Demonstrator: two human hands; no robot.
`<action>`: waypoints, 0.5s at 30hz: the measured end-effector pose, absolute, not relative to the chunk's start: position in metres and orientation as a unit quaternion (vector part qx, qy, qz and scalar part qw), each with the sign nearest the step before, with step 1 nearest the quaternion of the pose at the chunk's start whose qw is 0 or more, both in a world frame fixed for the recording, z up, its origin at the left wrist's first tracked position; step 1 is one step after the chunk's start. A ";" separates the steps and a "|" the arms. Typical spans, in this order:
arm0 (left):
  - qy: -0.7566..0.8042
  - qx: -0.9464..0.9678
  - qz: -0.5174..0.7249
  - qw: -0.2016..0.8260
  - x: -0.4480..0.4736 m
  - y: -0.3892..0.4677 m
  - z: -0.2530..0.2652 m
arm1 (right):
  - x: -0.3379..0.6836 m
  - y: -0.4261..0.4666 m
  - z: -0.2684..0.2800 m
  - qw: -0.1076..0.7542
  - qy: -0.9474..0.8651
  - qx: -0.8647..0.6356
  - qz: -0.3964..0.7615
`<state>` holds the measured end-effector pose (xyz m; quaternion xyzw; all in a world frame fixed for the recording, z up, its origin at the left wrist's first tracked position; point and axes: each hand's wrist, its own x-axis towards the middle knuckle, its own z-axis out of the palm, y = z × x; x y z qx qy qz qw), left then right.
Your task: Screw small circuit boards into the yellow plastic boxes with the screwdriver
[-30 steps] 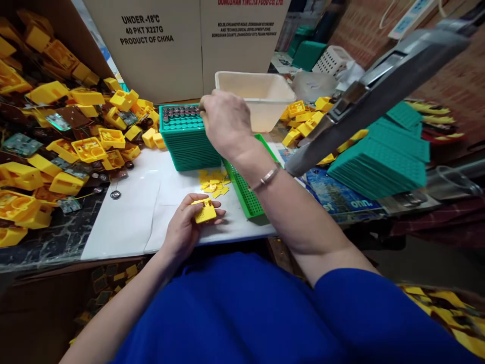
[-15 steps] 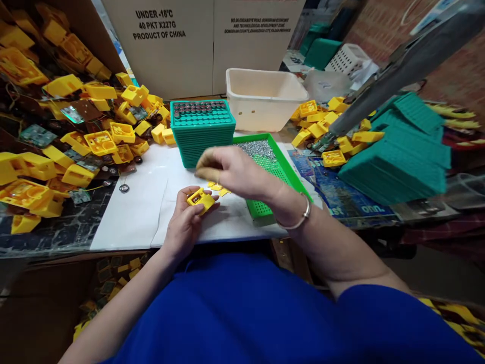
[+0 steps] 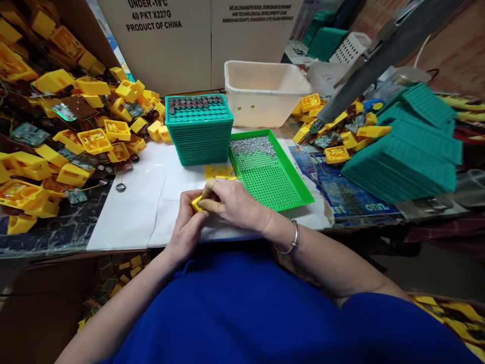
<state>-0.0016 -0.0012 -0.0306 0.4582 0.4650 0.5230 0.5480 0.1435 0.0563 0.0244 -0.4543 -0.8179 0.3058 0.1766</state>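
My left hand (image 3: 186,225) is wrapped round a small yellow plastic casing (image 3: 196,203) just above the white paper on the bench. My right hand (image 3: 233,202) is brought up against that casing, thumb and forefinger pinched together over it; the fingertips carry tan covers. Whatever those fingertips pinch is hidden. Behind the hands, flat yellow plastic pieces (image 3: 219,172) lie on the paper. Close by stand a stack of teal trays (image 3: 200,139), its top one partly filled with small dark-topped cylinders (image 3: 195,102), and a green perforated tray (image 3: 271,184) with many small silvery metal parts (image 3: 253,146).
Yellow casings with circuit boards and wires (image 3: 96,140) are heaped at left, with more at right (image 3: 336,153). A whitish plastic bin (image 3: 265,106) stands behind. A grey metal arm (image 3: 364,73) slants over the right side, near more teal trays (image 3: 405,156). A carton (image 3: 174,55) backs the bench.
My right hand has come down and left from above the flat yellow pieces to the casing. My left hand still holds the casing, now mostly covered. The view has shifted slightly.
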 end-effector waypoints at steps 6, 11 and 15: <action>0.419 0.347 0.508 0.668 -0.009 0.003 -0.010 | 0.159 0.089 0.031 0.195 -0.777 -0.410 0.436; 0.456 0.306 0.519 0.655 -0.022 0.002 -0.001 | 0.153 0.102 0.038 0.060 -0.873 -0.451 0.172; 0.476 0.311 0.518 0.639 -0.026 0.000 -0.002 | 0.136 0.097 0.033 -0.082 -0.900 -0.424 0.065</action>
